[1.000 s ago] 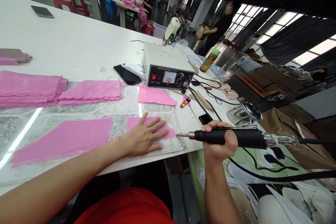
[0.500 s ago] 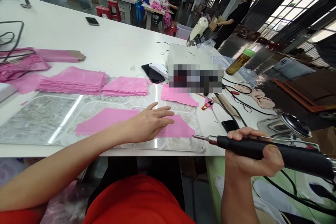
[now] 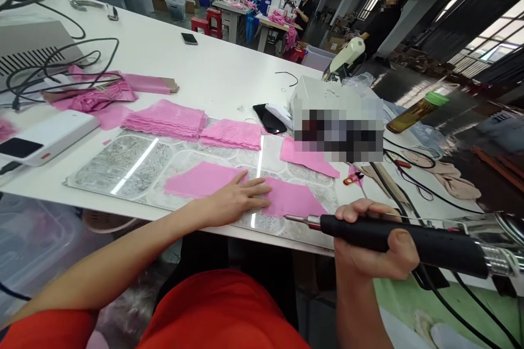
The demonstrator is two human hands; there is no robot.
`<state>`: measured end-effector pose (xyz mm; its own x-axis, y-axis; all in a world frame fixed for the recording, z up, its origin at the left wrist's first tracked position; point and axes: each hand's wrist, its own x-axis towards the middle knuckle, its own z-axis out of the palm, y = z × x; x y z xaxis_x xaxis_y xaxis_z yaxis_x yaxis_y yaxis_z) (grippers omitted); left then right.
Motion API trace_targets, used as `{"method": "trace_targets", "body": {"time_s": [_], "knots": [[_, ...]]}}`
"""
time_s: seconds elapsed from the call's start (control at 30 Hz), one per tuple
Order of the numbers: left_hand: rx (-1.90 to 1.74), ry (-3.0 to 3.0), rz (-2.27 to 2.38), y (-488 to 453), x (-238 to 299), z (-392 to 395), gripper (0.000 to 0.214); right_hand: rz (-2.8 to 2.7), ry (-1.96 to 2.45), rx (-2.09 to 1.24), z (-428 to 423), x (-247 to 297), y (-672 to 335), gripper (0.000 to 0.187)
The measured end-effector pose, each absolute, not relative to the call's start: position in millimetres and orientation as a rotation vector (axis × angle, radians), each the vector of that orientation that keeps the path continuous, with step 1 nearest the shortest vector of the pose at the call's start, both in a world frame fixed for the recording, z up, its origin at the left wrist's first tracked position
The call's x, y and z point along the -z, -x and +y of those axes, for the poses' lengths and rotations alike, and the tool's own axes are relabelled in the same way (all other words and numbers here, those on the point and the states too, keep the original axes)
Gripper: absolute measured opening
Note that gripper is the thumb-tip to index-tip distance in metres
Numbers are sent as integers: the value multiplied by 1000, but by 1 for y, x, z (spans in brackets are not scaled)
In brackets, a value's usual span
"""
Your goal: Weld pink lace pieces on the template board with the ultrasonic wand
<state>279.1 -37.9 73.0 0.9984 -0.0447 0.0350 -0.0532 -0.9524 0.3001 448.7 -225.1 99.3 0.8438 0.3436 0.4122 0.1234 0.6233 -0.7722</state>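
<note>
My left hand (image 3: 239,199) lies flat with fingers spread across the middle of a pink fabric piece (image 3: 200,177). Pink fabric also shows right of the fingertips; the hand covers the middle, so I cannot tell whether it is one piece or two. Under it is a marbled glossy board (image 3: 135,172). My right hand (image 3: 376,240) is wrapped around a thick black handheld tool (image 3: 393,237) with a slim metal tip. The tip points left at the fabric's near edge, close to or touching it. Behind lie two stacks of pink fabric (image 3: 164,120) and a single pink piece (image 3: 309,158).
A box-shaped machine (image 3: 327,92), partly blurred out, stands behind the board. Orange thread snips (image 3: 352,179), cables and a bottle (image 3: 415,112) are at right. A white device (image 3: 49,136) sits at left. Two people are in the background.
The view has turned left, so the table's things appear further right. The tool's tip has moved left along the fabric's near edge. My left hand now lies flatter on the fabric.
</note>
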Motion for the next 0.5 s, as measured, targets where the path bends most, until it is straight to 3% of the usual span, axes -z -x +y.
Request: {"method": "trace_targets", "body": {"time_s": [0.5], "knots": [[-179,-2870,-109,-279,-61,-37,40,-635,888,-207,-196,-92,-423,25]]}}
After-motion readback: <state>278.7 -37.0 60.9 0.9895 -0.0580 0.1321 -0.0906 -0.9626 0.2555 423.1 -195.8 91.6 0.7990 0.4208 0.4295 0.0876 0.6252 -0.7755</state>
